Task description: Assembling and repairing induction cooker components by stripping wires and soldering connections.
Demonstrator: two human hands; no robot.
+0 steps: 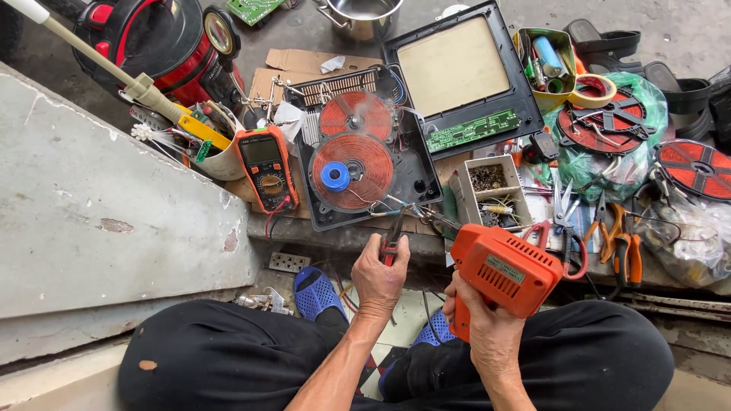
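Head view: our left hand point(378, 275) is clenched round the red handles of small pliers point(394, 232), whose tips seem to pinch a wire at the edge of the opened induction cooker point(365, 156). Our right hand point(487, 323) grips an orange soldering gun point(499, 270), its tip meeting the pliers.

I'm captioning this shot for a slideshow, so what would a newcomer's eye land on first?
First the bright orange gun-shaped tool, gripped in the right hand near the centre. Beside it the left hand holds pliers at the edge of an opened black cooker base with two copper-red coils. An orange multimeter lies left of that.
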